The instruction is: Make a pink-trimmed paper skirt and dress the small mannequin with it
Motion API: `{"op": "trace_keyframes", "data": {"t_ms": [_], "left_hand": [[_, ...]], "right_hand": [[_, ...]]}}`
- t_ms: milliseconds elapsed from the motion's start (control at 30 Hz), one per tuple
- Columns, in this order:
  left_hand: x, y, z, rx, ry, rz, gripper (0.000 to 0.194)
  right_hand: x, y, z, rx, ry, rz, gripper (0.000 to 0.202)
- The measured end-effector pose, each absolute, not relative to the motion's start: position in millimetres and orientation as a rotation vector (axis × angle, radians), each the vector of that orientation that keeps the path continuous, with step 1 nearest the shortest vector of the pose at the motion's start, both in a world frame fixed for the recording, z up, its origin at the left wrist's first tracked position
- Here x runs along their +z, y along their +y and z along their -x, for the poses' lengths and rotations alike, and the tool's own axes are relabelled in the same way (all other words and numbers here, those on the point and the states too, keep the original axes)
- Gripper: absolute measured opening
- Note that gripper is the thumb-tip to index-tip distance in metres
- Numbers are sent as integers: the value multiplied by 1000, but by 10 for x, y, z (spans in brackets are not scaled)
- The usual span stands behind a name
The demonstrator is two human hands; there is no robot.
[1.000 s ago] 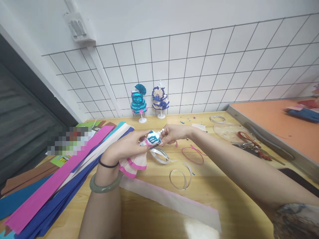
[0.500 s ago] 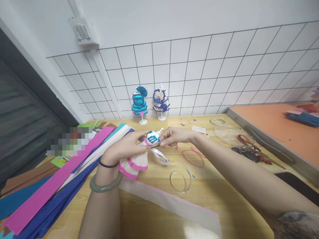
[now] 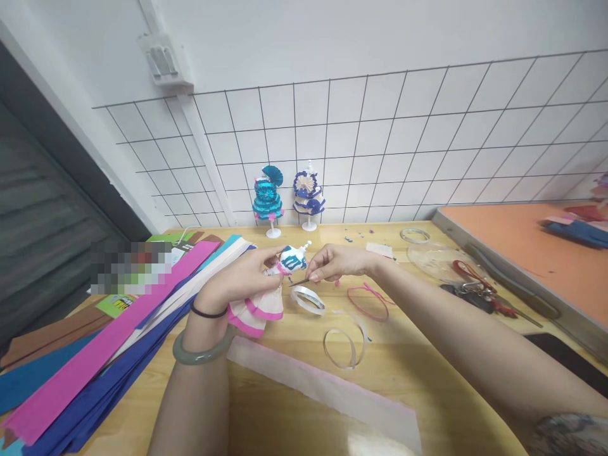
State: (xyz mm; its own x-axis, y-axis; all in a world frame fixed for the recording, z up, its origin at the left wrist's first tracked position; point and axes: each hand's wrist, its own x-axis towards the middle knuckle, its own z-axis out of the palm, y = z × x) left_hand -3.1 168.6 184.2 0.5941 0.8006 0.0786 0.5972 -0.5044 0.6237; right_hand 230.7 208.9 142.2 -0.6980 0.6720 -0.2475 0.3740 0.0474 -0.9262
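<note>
My left hand (image 3: pixel 247 272) is closed around a small mini dress form (image 3: pixel 293 256), tilted with its white knob pointing up and right. Blue paper bits cover its white bust, and a cream skirt with pink trim (image 3: pixel 261 310) hangs below. My right hand (image 3: pixel 335 263) pinches a thin dark pointed tool, perhaps tweezers (image 3: pixel 300 282). The tool's tip is just beneath the bust, apart from it, close to a tiny blue scrap. Under it a roll of white double-sided tape (image 3: pixel 308 300) lies on the table.
Coloured crepe paper strips (image 3: pixel 118 335) are piled at left. A pale strip with a pink edge (image 3: pixel 327 389) lies in front. Two dressed forms (image 3: pixel 267 199) stand by the wall. Keys (image 3: pixel 475 291), a pink cord loop (image 3: pixel 368 301) and an orange board (image 3: pixel 513 240) are to the right.
My right hand has drawn back from the bust, bringing the thin tool's tip down and away from it. The tape roll shows more fully. My left hand keeps its hold.
</note>
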Motion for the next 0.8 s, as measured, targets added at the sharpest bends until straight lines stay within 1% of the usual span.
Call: {"op": "trace_keyframes", "data": {"t_ms": [133, 333, 500, 600, 733, 800], "left_hand": [[1832, 1693, 61, 571, 1182, -2260, 32], [1798, 1747, 100, 718, 1174, -2113, 43], [1816, 1714, 103, 799, 1028, -1907, 50], [1841, 1703, 125, 861, 916, -1726, 54], [1735, 1866, 171, 943, 730, -1425, 51], [1596, 2009, 174, 970, 620, -1229, 40]], "right_hand": [[1456, 2051, -2324, 1705, -2014, 1070, 37], [1393, 2074, -2438, 1555, -1952, 1147, 38], [1362, 2068, -2485, 1430, -1985, 1168, 34], [1307, 2100, -2472, 1409, -1921, 1316, 32], [1095, 2214, -2461, 1356, -1770, 1542, 27], [972, 2252, -2477, 1342, -1673, 1642, 26]]}}
